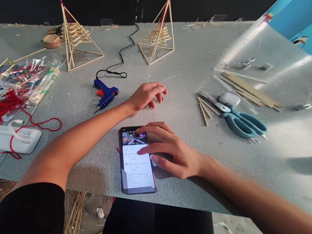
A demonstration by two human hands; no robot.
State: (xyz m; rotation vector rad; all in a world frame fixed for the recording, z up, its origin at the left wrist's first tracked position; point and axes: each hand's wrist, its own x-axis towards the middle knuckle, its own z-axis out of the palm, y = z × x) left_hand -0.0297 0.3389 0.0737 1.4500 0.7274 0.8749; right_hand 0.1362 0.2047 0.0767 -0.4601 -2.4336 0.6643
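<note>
A lit smartphone (137,170) lies flat near the front edge of the table, a picture at the top of its screen and lines of text below. Over its right side reaches my right hand (173,150), fingers spread, with fingertips at the screen; whether they touch it I cannot tell. Beyond the phone my left hand (148,94) rests on the table, fingers loosely bent and apart, holding nothing. A blue hot glue gun (106,94) lies left of that hand, its black cord (121,57) running to the back.
Two stick pyramids (85,59) (158,59) stand at the back. Scissors with teal handles (245,123), a white case (229,99) and wooden strips (248,89) lie right. Red yarn (3,106), plastic-wrapped sticks (45,83) and a white box (27,138) are left.
</note>
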